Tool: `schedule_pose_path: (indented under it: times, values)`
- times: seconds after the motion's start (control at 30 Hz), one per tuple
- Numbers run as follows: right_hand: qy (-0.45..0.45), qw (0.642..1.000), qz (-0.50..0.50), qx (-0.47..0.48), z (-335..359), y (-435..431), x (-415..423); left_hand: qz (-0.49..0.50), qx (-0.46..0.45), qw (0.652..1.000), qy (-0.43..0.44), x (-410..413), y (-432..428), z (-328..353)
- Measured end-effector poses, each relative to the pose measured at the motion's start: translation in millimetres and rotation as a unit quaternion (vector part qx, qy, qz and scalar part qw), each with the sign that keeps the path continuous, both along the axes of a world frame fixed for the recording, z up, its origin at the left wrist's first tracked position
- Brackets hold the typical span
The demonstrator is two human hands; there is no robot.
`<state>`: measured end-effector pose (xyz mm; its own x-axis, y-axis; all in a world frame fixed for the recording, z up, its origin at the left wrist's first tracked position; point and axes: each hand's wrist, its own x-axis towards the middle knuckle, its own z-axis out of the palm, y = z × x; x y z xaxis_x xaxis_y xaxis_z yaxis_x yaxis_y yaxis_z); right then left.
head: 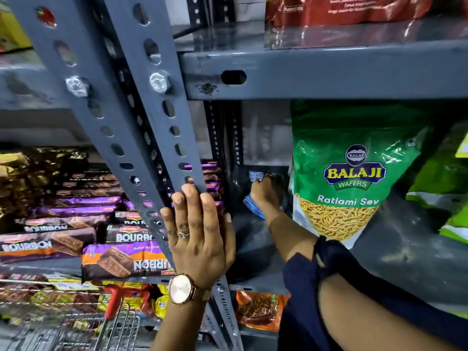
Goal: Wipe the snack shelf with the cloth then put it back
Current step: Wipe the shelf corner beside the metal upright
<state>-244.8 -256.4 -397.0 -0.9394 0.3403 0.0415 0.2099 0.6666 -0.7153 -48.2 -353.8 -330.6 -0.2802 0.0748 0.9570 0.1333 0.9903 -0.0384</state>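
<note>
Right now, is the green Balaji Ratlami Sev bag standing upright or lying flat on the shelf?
Upright: the Balaji Ratlami Sev bag stands on its bottom edge on the shelf, label facing out.

light: dim, shelf recess shadowed | glare: packets | edges: blurred, bent
</note>
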Motion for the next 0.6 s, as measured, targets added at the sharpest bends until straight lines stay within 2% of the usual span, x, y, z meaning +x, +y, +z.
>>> schedule_pose_path:
  times: [0.13,0.27,0.43,0.6]
  values:
    - [-0.009,0.999,0.026,0.029,5.8,4.6,-12.2,-0.001,0.001,1.0,-0.003,2.2,0.7,0.5]
    - [-0.01,0.995,0.095,0.035,5.3,5.7,-25.1,-0.004,0.004,1.0,-0.011,2.9,0.5,1.9]
    - [0.028,0.97,0.205,0.129,2.9,7.6,-8.8,0.007,0.007,1.0,-0.012,4.0,1.3,1.0]
    - [0.088,0.971,0.21,0.079,-4.3,12.1,25.5,0.011,0.01,1.0,-0.01,4.3,1.5,3.5]
